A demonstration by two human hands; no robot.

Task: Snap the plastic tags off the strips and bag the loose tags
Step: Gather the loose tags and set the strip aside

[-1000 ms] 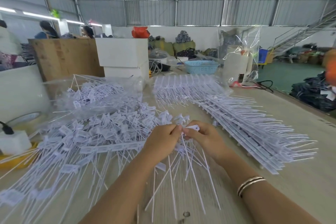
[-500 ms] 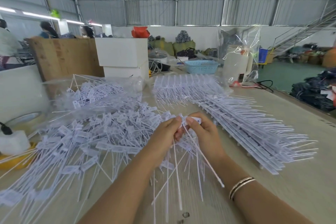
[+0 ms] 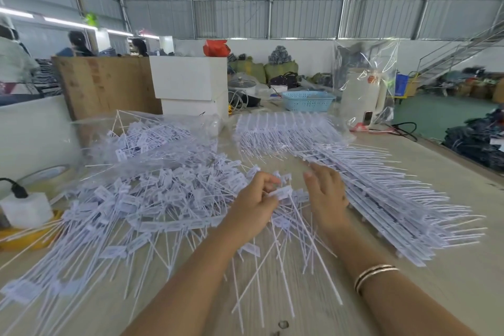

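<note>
My left hand (image 3: 255, 206) pinches a white plastic tag (image 3: 281, 191) by its flat head, and the tag's long thin tail hangs down toward me. Just right of it, my right hand (image 3: 324, 194) hovers with fingers spread and holds nothing. A big heap of loose tags (image 3: 141, 199) covers the table to the left. Stacked strips of unsnapped tags (image 3: 387, 199) lie to the right, with more strips (image 3: 283, 131) behind. A clear plastic bag holding tags (image 3: 147, 139) sits at the back left.
A roll of tape (image 3: 46, 174) and a white plug block (image 3: 24, 209) sit at the left edge. White boxes (image 3: 191, 84), a blue basket (image 3: 308, 99) and a white kettle in plastic (image 3: 362, 98) stand at the back. The table's right edge drops to green floor.
My right hand let go of the tag and opened, moving slightly right. My left hand keeps the tag pinched and has moved back down toward the table.
</note>
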